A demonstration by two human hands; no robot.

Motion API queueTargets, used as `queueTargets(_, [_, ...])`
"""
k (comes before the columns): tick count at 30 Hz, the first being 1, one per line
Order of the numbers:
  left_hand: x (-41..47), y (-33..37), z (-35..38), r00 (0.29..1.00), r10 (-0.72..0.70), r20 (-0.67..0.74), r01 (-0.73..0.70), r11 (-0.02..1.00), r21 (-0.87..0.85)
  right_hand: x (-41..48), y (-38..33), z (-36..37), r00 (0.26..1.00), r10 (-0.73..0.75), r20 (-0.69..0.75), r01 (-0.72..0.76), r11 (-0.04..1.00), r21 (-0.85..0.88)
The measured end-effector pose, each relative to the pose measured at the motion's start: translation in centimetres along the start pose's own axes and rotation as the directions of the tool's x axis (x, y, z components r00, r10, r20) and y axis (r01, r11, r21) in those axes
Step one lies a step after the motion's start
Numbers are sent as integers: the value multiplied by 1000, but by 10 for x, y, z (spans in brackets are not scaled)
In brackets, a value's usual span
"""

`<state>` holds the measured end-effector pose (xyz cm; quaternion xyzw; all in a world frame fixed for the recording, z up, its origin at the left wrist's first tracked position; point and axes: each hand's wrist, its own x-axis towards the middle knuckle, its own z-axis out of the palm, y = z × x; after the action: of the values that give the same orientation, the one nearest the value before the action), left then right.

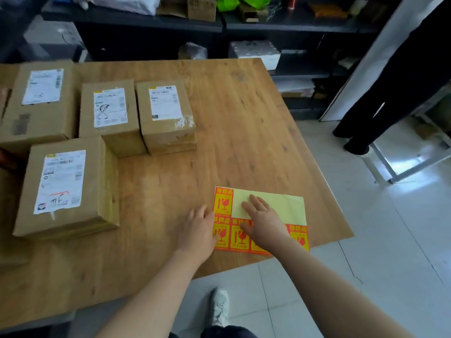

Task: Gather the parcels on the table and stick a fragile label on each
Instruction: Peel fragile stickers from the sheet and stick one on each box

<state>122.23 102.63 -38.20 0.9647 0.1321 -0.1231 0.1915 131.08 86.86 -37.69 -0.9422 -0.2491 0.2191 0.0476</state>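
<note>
Under hands (198,228) (263,222): label sheet (288,206), long axis left-right.

label sheet (289,207): broken-glass signs (223,203) | shipping labels (61,181) on parcels (96,170): text illegible

Dark shelving (292,27) holds a cardboard box (200,7), green bags (244,2) and a white foam box (253,53). A bystander (390,93) in dark trousers stands on the tiled floor (366,240) at the right.

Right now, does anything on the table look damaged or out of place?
Small things only. The label sheet sits at the table edge, its near corner seemingly overhanging. The rightmost parcel has crumpled tape at one corner.
</note>
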Motion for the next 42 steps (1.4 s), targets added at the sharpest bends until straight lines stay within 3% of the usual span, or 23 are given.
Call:
queueTargets(9, [4,29,27,939,-312,-146,246,905,-347,12,14,12,990,-120,-69,118,992,-37])
queueTargets(16, [7,42,26,872,-472,-133,373,815,-444,15,18,14,989,-134,-67,132,991,-31])
queueTargets(23, [10,49,21,842,-536,-61,452,762,-463,15,18,13,988,-142,-66,140,990,-34])
queueTargets(27, [4,42,26,818,-567,-95,471,756,-456,15,18,14,985,-157,-66,153,987,-51])
queueTargets(36, [0,48,34,825,-549,-132,396,729,-558,12,24,18,981,-182,-70,180,983,-29])
queueTargets(39, [0,47,31,833,-543,-104,321,629,-708,12,25,19,979,-184,-83,184,983,-9])
queueTargets(42, [0,38,30,816,-577,36,320,400,-859,12,25,21,979,-181,-92,184,983,24])
